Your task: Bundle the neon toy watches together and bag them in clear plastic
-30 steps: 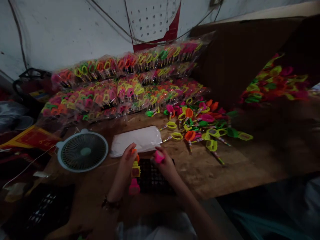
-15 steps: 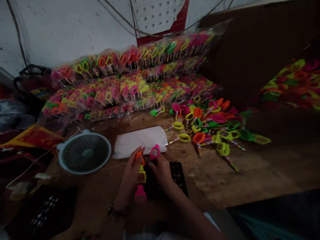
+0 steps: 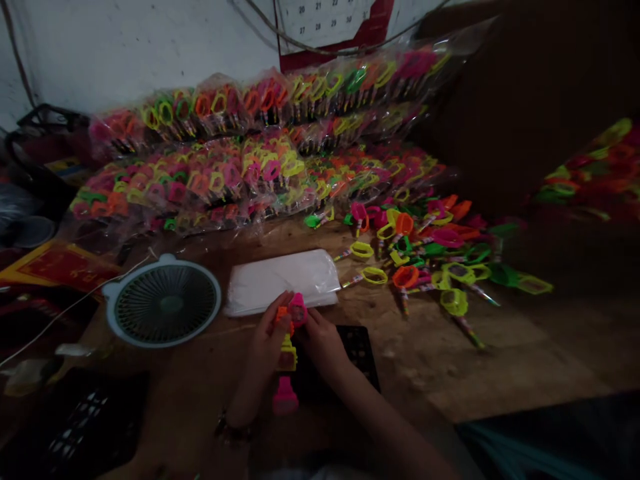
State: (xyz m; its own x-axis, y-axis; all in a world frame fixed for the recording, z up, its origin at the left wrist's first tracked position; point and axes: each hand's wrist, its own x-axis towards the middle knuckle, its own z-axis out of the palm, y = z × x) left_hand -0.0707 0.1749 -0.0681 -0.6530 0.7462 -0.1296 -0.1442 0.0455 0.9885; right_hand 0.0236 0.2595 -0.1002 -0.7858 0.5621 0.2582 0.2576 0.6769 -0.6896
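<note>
My left hand (image 3: pixel 267 337) is closed around an orange toy watch (image 3: pixel 283 319), which shows only partly between thumb and fingers. A bright pink toy watch (image 3: pixel 299 310) is pinched in my right hand (image 3: pixel 323 340), its round face turned up, close against the orange one. Just below my left thumb is a yellow toy watch (image 3: pixel 287 360), and below that another pink one (image 3: pixel 285 397). Whether these are joined to the orange one I cannot tell. Under my hands lies a dark perforated plastic basket (image 3: pixel 364 353), mostly hidden by my right forearm.
A stack of clear plastic bags (image 3: pixel 280 280) lies beyond my hands. To the left sits a round fan (image 3: pixel 167 303) with a white cord. Loose coloured watch-shaped toys on sticks (image 3: pixel 435 247) are heaped at right; bagged ones (image 3: pixel 200 177) line the wall. A dark perforated basket (image 3: pixel 75 420) is near left.
My right hand has brought the pink toy watch left and slightly down, against the orange one in my left hand. The view has shifted slightly.
</note>
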